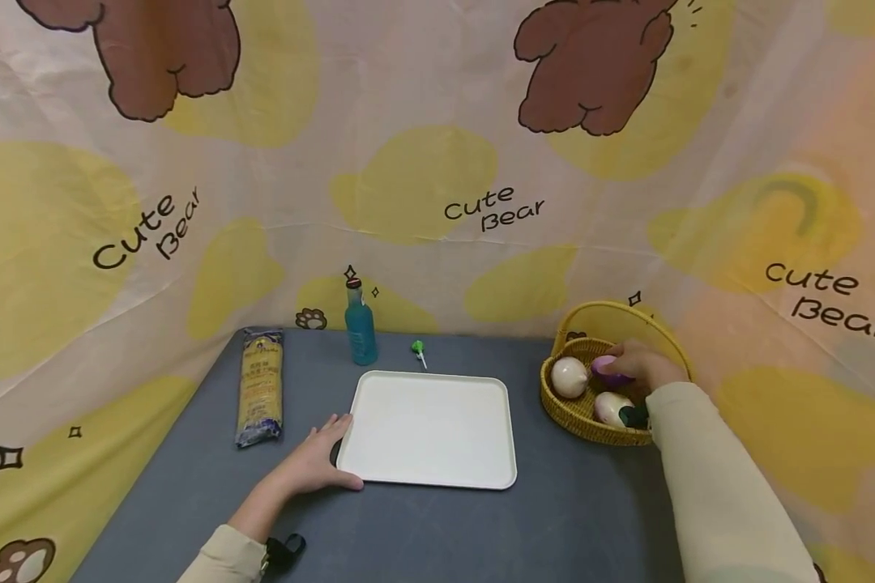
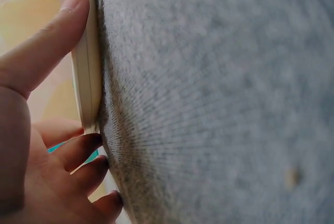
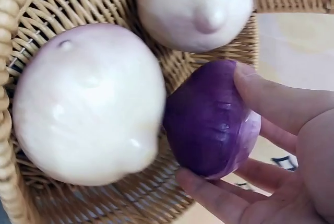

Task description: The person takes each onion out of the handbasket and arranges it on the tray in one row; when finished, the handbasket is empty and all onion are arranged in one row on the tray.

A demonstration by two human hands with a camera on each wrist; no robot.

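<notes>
The right hand [image 1: 645, 366] pinches a purple onion [image 3: 206, 125] between thumb and fingers at the wicker basket [image 1: 579, 423], close beside two white bulbs [image 1: 569, 377]; whether it touches the weave is unclear. The left hand [image 1: 312, 463], fingers spread wide, touches the left side of the white tray [image 1: 430, 429] on the bench [image 1: 474, 538].

left sleeve [image 1: 222, 557]: pale cream; black strap [image 1: 286, 552] beside its cuff; right sleeve [image 1: 722, 486]: pale cream

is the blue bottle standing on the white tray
No, the blue bottle stands on the table, beyond the far edge of the white tray.
</notes>
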